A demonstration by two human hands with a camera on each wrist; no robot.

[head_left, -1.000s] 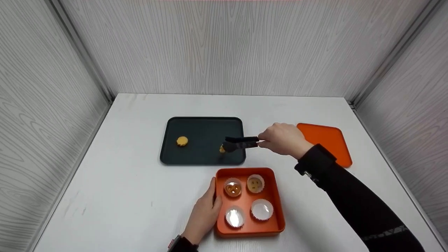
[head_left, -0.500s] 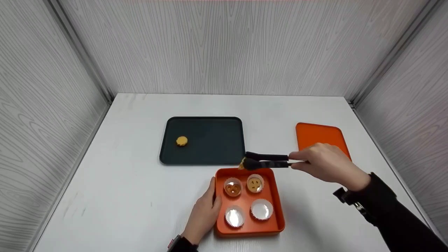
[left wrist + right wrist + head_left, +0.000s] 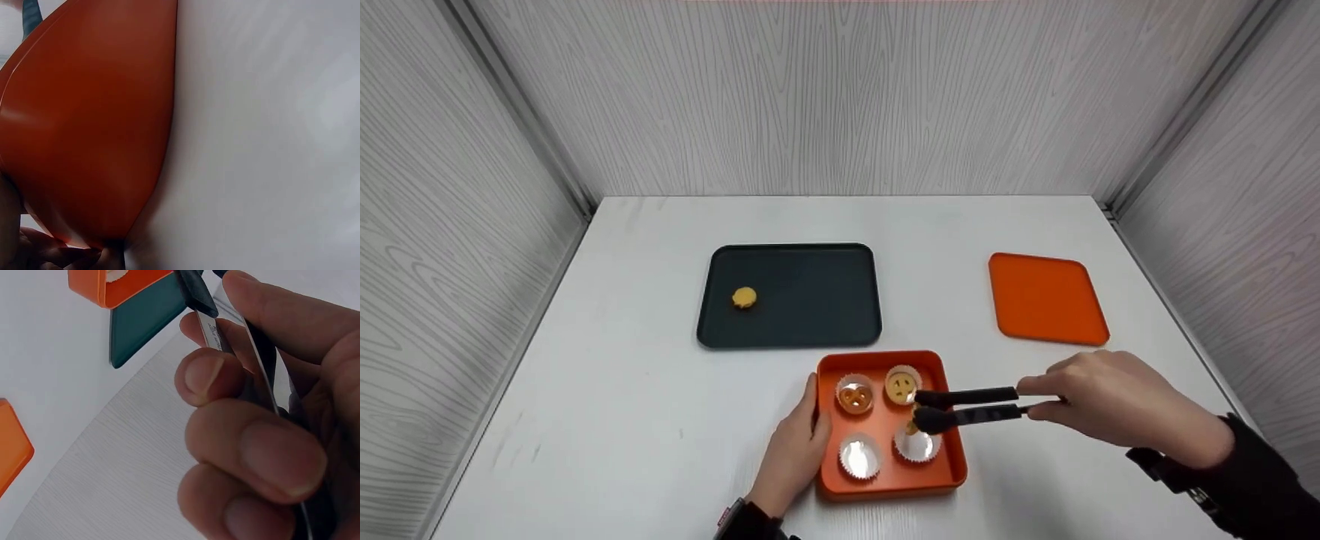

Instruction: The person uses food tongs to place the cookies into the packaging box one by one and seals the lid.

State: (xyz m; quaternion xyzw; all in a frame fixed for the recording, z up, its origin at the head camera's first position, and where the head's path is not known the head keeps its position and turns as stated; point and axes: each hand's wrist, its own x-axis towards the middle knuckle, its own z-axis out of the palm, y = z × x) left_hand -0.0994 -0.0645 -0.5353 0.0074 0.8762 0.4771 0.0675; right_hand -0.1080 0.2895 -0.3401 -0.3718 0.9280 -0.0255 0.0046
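At the left wall of the orange box [image 3: 889,487], my left hand [image 3: 795,454] holds it, thumb at the rim and fingers along the outside. My right hand [image 3: 1110,401] grips black-tipped tongs [image 3: 979,405], which reach over the box's right wall. Between the tong tips is a small yellow cookie-like piece [image 3: 913,424], mostly hidden, above the front right paper cup [image 3: 919,448]. A pretzel-shaped piece [image 3: 855,397] lies in the back left cup, and a round button-like cookie [image 3: 901,388] in the back right one. The front left cup [image 3: 860,457] holds nothing visible.
Behind the box lies a dark green tray [image 3: 817,300] with one round yellow cookie [image 3: 744,298] on its left part. A flat orange tray or lid [image 3: 1048,300] lies at the back right. Grey wood-grain panels [image 3: 840,97] wall in the white table.
My right hand has moved right and toward me, carrying the yellow piece in the tongs from the green tray to over the box. My left hand stays on the box.
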